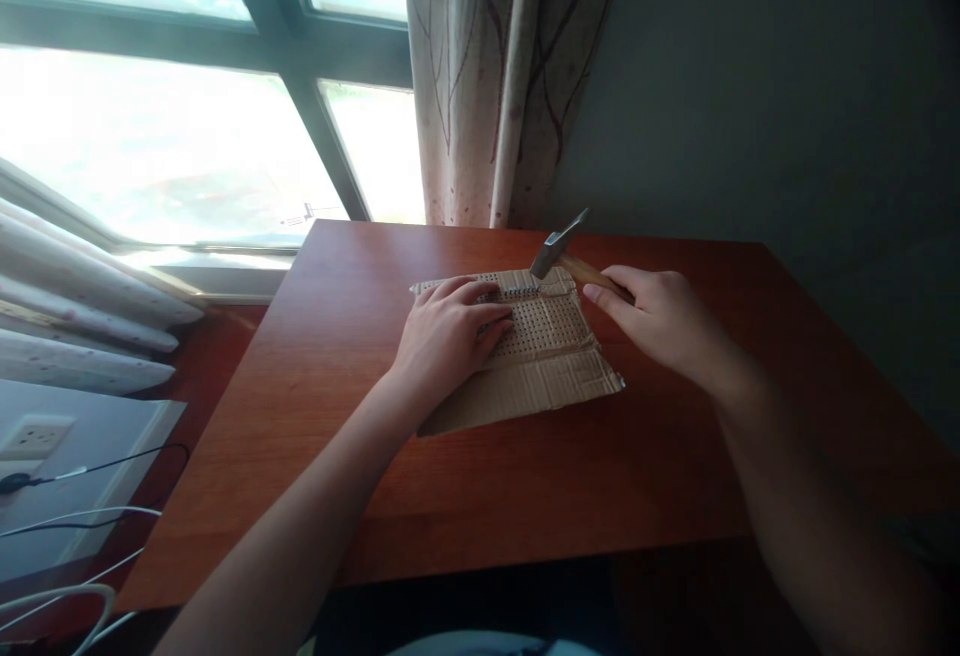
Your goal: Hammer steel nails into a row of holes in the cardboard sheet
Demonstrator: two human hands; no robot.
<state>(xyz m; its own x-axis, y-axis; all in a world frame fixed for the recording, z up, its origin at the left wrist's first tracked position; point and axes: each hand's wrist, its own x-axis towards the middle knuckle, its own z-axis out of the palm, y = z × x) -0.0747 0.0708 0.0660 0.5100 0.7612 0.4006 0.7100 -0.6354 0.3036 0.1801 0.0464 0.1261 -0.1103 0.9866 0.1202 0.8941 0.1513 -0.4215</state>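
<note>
A piece of brown cardboard (525, 381) lies on the table, much of its upper part dotted with rows of small dark holes. My left hand (448, 328) rests on the cardboard's left side with its fingers slightly apart. Whatever is beneath those fingers is hidden. Just right of the fingertips runs a short row of small shiny metal pieces (521, 290), too small to name surely. My right hand (664, 321) is closed around the wooden handle of a hammer (583, 272). The hammer's metal head is raised over the cardboard's upper right edge, close to the metal row.
The reddish-brown wooden table (525, 496) extends on all sides of the cardboard. Behind it hangs a patterned curtain (469, 86) by a bright window (150, 136). At the lower left are a wall socket (37, 436) and loose cables (90, 511).
</note>
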